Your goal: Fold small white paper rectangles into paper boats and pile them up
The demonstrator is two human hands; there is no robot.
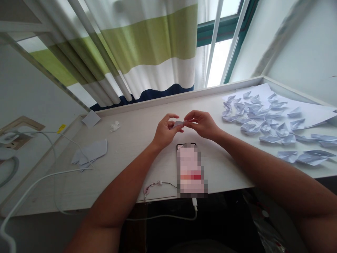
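Two bare hands work above one pale tabletop (131,138), and between them is one small folded paper (179,123). The count continues: one phone (189,168), with one beaded strap (158,183) to its left and one charging plug (194,201) at its near end; one crumpled scrap (114,126); one square sheet (91,119) at the far left corner; and one loose pile of sheets (96,151), its number not countable from where I stand. On the right lie well over twenty folded paper boats (267,127), overlapping too closely for an exact figure, some resting on large white sheets (313,109). One yellow label (61,128) at the left edge carries dark marks too small to read; the phone's screen is blurred into blocks and equally unreadable. As to the grip, the left hand (165,130) holds the folded paper narrowly between thumb and fingers, its index finger raised clear above. The right hand (201,123) is closed to a pinch at the paper's right end. The paper therefore sits at the left fingertips, meeting the right fingertips, above the table and just beyond the phone's far end.
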